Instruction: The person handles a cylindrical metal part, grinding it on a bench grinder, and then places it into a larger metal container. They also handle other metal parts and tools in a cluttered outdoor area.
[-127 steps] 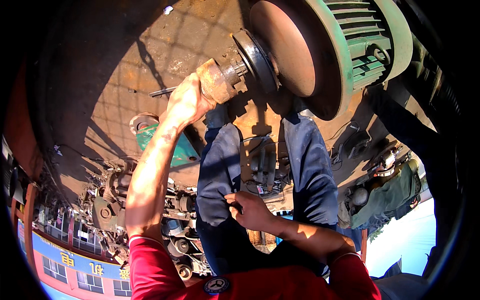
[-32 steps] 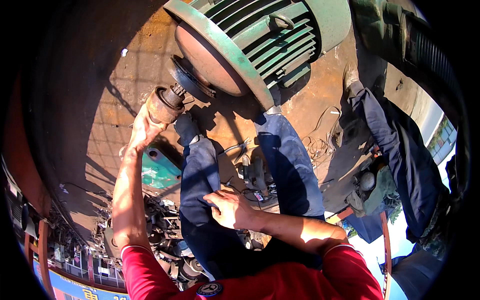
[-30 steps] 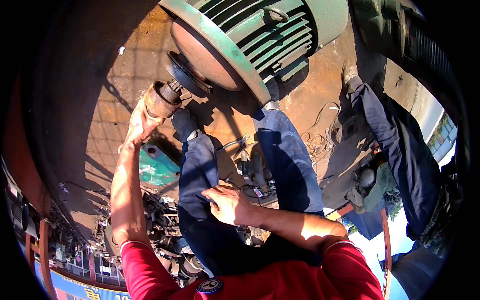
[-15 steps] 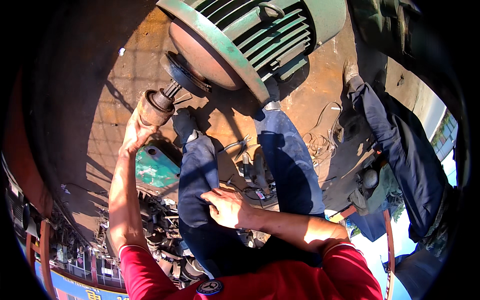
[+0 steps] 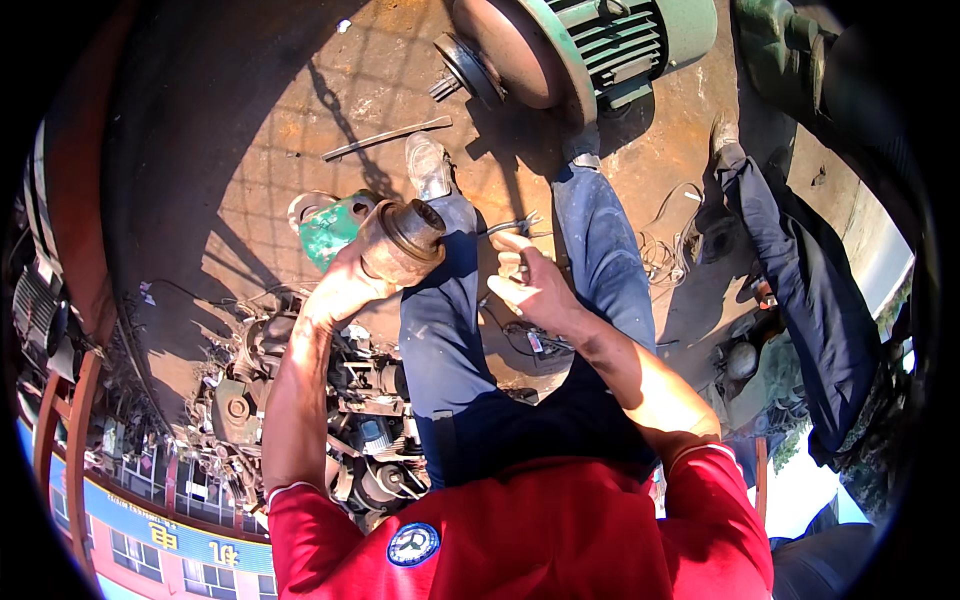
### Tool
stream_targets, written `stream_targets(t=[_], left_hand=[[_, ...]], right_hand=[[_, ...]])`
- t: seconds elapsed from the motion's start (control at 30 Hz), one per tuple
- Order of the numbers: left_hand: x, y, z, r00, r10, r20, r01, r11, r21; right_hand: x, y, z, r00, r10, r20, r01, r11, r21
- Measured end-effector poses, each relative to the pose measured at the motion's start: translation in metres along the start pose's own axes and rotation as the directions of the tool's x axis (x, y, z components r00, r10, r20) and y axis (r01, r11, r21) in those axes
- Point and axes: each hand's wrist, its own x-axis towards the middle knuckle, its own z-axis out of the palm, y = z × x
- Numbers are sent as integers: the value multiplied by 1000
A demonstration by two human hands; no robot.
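Note:
My left hand [image 5: 353, 282] grips a rusty cylindrical coupling [image 5: 403, 244] with a ringed end, lifted off the shaft and held over my left leg. To its right, my right hand [image 5: 532, 283] hovers between my legs with fingers loosely bent and apart, nothing visible in them. At the top stands a green finned motor [image 5: 609, 40] with a reddish dome and a dark disc [image 5: 470, 70], its short splined shaft [image 5: 444, 88] bare. Behind the coupling lies a green metal plate [image 5: 330, 232].
A long metal bar [image 5: 386, 136] lies beyond my feet. Greasy scrap parts [image 5: 250, 400] are heaped at lower left, cables [image 5: 668, 255] coil right of my legs. Another person's dark-trousered leg [image 5: 800, 300] stretches along the right, beside dark machinery [image 5: 775, 50].
The coupling has come off the shaft, carried down and right toward me in my left hand. My right hand has left my thigh and moved up. The motor appears higher and farther right.

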Motion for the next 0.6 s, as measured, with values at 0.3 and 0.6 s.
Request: stream_targets(t=[0.3, 0.6], left_hand=[[-152, 156, 94, 898, 239, 370, -237, 970, -51], [-253, 233, 190, 897, 192, 398, -232, 971, 55]], right_hand=[[-193, -170, -40, 955, -295, -8, 292, 950, -107], [-335, -184, -78, 954, -285, -95, 271, 953, -134]])
